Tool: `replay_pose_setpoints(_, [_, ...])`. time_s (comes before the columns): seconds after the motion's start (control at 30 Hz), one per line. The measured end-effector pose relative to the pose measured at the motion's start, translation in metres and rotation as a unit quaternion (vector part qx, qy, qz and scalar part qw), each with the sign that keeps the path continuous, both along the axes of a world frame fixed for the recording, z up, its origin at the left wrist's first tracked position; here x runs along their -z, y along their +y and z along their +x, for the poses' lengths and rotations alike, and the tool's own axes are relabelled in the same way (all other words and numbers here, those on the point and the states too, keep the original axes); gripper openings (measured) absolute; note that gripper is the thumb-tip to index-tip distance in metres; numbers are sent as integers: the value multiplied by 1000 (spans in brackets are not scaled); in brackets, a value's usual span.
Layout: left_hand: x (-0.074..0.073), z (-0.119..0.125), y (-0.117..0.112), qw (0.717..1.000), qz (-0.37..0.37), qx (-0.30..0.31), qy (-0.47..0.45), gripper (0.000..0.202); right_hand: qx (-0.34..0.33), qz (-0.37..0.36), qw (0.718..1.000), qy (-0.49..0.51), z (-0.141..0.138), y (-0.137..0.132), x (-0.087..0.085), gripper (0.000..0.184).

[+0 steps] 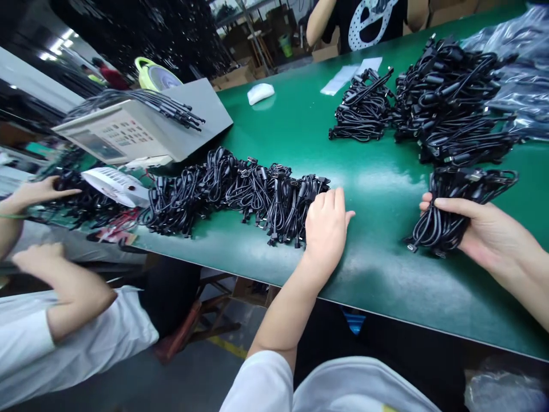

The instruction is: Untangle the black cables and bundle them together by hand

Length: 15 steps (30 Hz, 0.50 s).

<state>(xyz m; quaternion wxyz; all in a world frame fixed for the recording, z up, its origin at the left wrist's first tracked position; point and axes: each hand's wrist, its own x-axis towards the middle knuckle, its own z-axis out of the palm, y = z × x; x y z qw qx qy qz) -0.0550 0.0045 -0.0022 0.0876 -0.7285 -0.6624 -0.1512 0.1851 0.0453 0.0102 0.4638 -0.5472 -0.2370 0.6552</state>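
Note:
In the head view, my right hand (484,229) is closed around a bunch of black cables (446,223), held at the right side of the green table. Connector ends stick out below and to the right of the bunch. My left hand (326,223) rests at the right end of a long row of bundled black cables (257,191), its fingers curled over the last bundle. Whether those fingers grip a bundle or only press against it is hidden by the back of the hand.
A large pile of black cables (450,97) lies at the back right beside clear plastic bags (523,80). A tester box (128,129) with cables on top stands at the left, near a small white fan (115,186). A co-worker's arm (64,274) is at far left; another person (369,23) is opposite.

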Motion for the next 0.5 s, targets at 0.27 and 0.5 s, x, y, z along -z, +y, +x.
replay_pose_setpoints(0.27, [-8, 0, -7, 979, 134, 72, -132, 21, -306, 21, 941, -144, -9, 39, -15, 30])
replay_pose_setpoints(0.5, [-8, 14, -15, 968, 89, 170, -164, 16, -290, 305, 651, -632, -102, 166, -39, 57])
